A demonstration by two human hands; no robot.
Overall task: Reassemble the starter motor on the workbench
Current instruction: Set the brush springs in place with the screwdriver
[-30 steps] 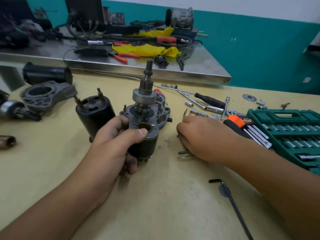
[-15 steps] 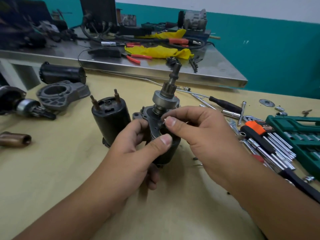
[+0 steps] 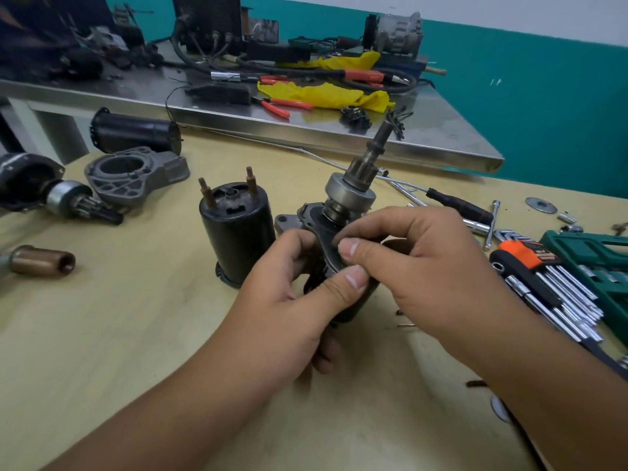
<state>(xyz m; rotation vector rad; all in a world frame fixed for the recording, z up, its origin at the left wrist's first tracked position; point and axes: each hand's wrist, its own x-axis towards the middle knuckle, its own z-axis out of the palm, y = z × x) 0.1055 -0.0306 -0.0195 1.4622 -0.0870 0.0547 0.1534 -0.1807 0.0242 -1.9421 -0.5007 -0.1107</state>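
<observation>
There are two hands [image 3: 289, 300] [image 3: 418, 266], one black cylinder [image 3: 236, 239] with two studs [image 3: 205, 192] [image 3: 250, 177], and one washer [image 3: 541, 205].

Teal wall [image 3: 543, 96], steel table [image 3: 306, 127], beige workbench [image 3: 102, 334]

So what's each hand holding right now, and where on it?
The left hand grips the starter assembly around its dark lower body. The right hand's fingers pinch at its plate; what they hold is hidden.
</observation>
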